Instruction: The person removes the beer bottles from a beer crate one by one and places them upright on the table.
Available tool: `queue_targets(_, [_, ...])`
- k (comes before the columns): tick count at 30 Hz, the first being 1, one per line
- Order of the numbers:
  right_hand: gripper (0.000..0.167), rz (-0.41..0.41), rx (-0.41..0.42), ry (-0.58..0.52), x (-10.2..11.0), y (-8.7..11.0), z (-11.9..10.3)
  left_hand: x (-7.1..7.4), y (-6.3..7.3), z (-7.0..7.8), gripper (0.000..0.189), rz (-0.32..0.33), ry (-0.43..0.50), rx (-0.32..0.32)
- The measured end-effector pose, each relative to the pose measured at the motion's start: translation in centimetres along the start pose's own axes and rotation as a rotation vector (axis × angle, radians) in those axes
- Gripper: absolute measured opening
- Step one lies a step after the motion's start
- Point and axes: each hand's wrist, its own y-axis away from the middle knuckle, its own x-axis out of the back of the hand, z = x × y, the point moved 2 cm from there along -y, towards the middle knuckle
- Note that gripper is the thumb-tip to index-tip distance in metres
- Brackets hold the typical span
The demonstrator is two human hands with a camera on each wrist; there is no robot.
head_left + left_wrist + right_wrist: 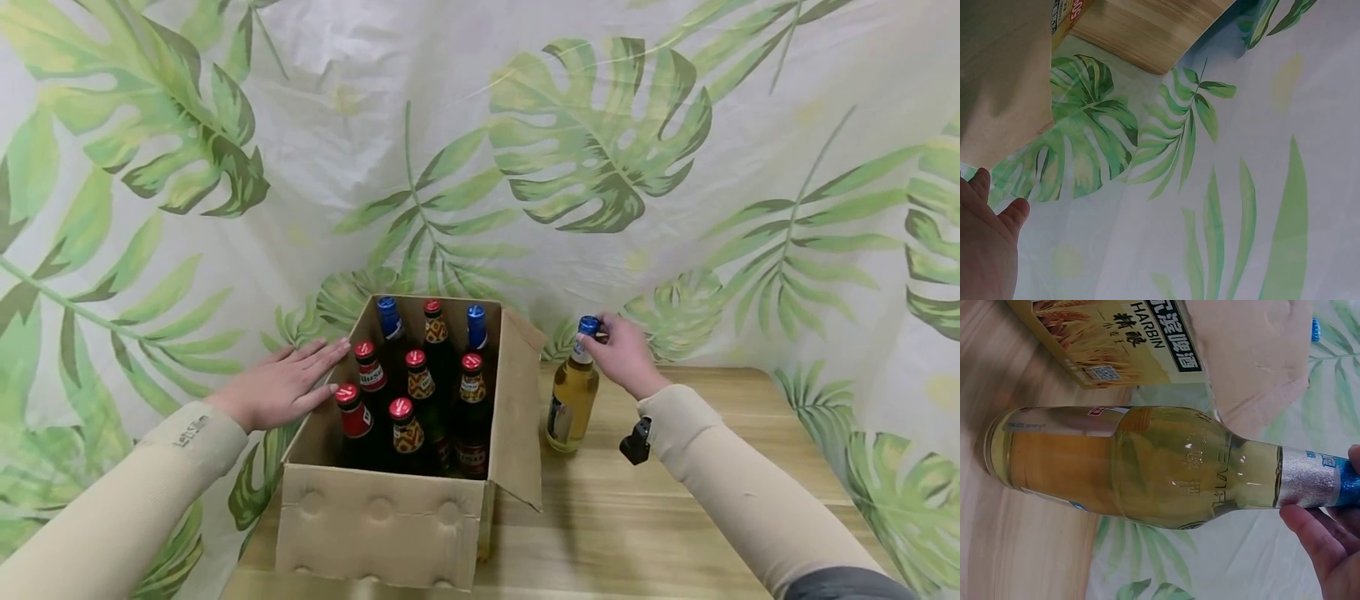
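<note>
My right hand (624,354) pinches the yellow bottle (573,396) at its neck; the body is below my fingers, over or on the wooden table (637,525). Left of this grip stands the cardboard box (375,529) with capped bottles (408,435); farther, my straight-fingered left hand (281,387) is at its edge.

The see-through bottle (572,404) is amber-yellow under a blue cap (588,324) and a silver-and-blue neck label (1310,478). The box (375,537) is plain brown on its flaps, yellow with golden wheat and white-on-black lettering on one printed side. Its red-capped bottles (407,435) have red or yellow-and-red patterned necks, its blue-capped bottles (476,321) blue ones. The table (637,525) is pale-brown wood grain, the backdrop (450,75) white with green leaves, the sleeves (742,483) cream.
</note>
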Motion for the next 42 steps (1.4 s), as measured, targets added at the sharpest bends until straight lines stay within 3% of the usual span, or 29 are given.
queue_targets(7, [0.047,-0.01,-0.017,0.025,-0.7,0.2,0.7,0.3,-0.3,0.4,0.065,-0.033,0.001,0.018])
queue_targets(13, [0.05,0.009,-0.001,0.017,-1.4,0.4,0.9,0.5,-0.8,0.3,0.063,-0.001,-0.007,-0.01])
queue_targets(20, [0.047,0.019,0.008,-0.024,-1.5,0.0,0.6,0.8,-0.7,0.5,0.063,-0.056,-0.013,0.029])
queue_targets(27, [0.05,-0.06,-0.034,0.008,-1.9,-0.2,0.5,0.2,0.1,0.5,0.064,-0.069,-0.011,0.056])
queue_targets(31, [0.055,-0.052,0.01,0.01,-1.7,0.0,-1.6,0.0,0.0,0.4,0.063,-0.052,-0.012,0.05])
queue_targets(34, [0.055,-0.071,0.108,-0.01,-2.4,0.8,-4.7,0.1,0.0,0.4,0.063,-0.048,-0.011,0.044])
queue_targets(38, [0.053,-0.203,0.208,-0.011,-4.8,1.9,-7.9,0.2,0.2,0.4,0.063,-0.054,-0.016,0.052])
queue_targets(42, [0.055,-0.308,0.24,0.042,-7.7,2.2,-8.9,0.1,0.2,0.5,0.063,-0.049,-0.009,0.056])
